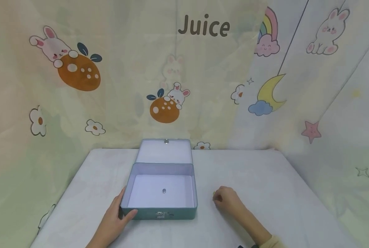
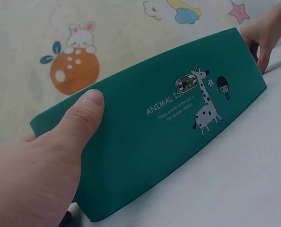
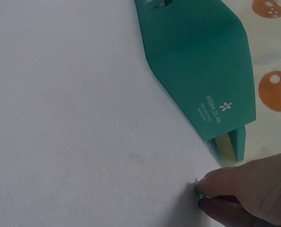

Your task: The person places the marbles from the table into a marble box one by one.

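A green tin box (image 1: 159,213) stands on the white-covered table with its lid (image 1: 164,152) swung back. On its pale inside floor lies a small shiny silvery piece (image 1: 164,190). My left hand (image 1: 114,220) grips the box at its front left corner; the thumb lies on the front face, and the other fingers are along the left side. To the right of the box, low over the table, my right hand (image 1: 229,200) pinches a tiny object (image 3: 197,193) between thumb and forefinger. It looks greenish in the right wrist view and is mostly hidden by the fingertips.
The white table cover (image 1: 259,179) extends on both sides of the box. A curtain (image 1: 122,69) printed with rabbits and oranges hangs directly behind the table. The box front carries a metal latch (image 2: 186,83) and a giraffe print.
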`<state>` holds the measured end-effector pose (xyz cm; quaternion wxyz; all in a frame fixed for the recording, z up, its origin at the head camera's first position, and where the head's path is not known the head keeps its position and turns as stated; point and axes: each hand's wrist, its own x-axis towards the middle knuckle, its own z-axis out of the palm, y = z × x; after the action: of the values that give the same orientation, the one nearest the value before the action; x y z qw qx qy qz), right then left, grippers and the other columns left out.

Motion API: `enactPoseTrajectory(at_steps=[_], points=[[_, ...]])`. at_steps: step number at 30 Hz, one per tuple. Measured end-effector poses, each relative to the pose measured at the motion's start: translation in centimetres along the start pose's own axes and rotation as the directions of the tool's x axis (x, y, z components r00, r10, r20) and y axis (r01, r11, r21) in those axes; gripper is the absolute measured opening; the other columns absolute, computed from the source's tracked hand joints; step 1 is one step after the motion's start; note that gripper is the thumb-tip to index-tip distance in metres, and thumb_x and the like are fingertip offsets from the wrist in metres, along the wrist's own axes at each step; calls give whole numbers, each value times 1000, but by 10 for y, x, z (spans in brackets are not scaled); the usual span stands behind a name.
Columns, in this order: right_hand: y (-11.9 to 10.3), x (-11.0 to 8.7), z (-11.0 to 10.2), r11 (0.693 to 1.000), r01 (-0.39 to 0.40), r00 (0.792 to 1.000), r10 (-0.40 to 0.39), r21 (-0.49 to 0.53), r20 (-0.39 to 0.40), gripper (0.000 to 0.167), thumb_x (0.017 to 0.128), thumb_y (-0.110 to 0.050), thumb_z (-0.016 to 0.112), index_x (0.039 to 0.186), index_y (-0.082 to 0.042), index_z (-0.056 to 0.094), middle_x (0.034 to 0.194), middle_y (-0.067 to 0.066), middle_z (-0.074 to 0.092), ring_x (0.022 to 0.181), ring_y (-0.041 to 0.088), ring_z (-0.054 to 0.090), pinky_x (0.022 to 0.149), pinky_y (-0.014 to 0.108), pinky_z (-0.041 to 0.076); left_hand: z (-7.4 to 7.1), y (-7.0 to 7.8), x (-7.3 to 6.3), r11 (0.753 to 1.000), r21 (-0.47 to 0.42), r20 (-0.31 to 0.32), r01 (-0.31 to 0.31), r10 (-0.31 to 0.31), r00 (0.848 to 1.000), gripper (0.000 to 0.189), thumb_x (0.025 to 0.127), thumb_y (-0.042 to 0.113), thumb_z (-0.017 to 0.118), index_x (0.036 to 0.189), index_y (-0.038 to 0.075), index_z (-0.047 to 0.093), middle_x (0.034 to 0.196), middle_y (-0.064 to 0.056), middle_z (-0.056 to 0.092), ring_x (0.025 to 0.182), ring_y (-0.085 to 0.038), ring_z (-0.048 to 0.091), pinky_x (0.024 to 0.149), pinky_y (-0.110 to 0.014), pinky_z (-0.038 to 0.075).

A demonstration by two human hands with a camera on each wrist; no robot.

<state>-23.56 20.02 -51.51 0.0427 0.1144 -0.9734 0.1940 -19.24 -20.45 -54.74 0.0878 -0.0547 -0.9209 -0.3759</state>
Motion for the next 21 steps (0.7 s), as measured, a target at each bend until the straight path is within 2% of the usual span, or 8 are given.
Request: enactPoseTrajectory(at_steps=[8,12,17,21], points=[[0,-1,3,997,72,997,-72,-26,-4,8,72,-3,75,73,-11,71,68,-7,60,64,5,54,58,18,49,3,0,2,1000,18,30,24,-25,999,92,87,51,62,152,8,15,144,-25,36,133,-47,35,107,-64,29],[-3,4,1,995,94,996,-94,-41,-8,6,74,-5,75,74,-10,72,69,-6,61,65,5,55,59,19,50,3,-1,2,999,24,32,28,-29,999,92,87,51,62,152,8,15,144,-25,37,132,-47,36,106,-65,29],[-13,14,-10,997,79,997,-79,-12,-6,5,77,-6,74,79,-10,74,73,-5,62,69,5,57,62,19,52,2,-1,2,1000,24,16,6,-6,1000,91,87,48,63,152,6,15,142,-26,38,131,-48,37,104,-66,30],[-25,21,-24,994,111,993,-111,9,-37,5,79,-6,73,82,-9,74,78,-4,64,73,7,61,65,18,55,1,0,2,1000,17,13,-6,6,1000,91,87,46,65,152,6,15,142,-26,38,131,-48,36,104,-66,30]])
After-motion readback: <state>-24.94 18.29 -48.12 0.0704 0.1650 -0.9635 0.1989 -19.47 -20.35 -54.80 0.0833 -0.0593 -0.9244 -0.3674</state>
